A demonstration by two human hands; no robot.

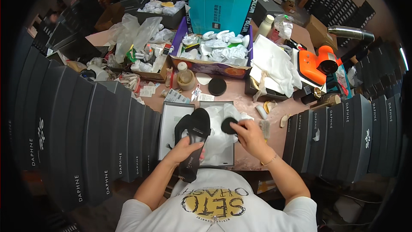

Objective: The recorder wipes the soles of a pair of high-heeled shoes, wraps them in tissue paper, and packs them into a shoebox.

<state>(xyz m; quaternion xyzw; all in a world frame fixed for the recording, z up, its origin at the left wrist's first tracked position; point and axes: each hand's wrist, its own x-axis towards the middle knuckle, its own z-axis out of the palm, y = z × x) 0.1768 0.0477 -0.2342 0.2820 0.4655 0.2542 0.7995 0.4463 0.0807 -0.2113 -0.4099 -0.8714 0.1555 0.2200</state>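
Note:
My left hand [185, 151] grips a black shoe [200, 122], its insole facing up and its toe pointing away from me. Another dark piece beside it may be a second shoe; I cannot tell. Between the fingers of my right hand [251, 136] is a round black pad [228, 126], held just to the right of the shoe and apart from it. Below both hands lies an open grey shoebox [170, 114] with white tissue paper [221, 139] spread in it.
Dark shoeboxes [96, 146] stand in rows on the left, with more shoeboxes [339, 133] on the right. Behind are a purple carton [206, 67] of crumpled white paper, a jar [185, 79], a black disc [217, 87] and an orange device [312, 68].

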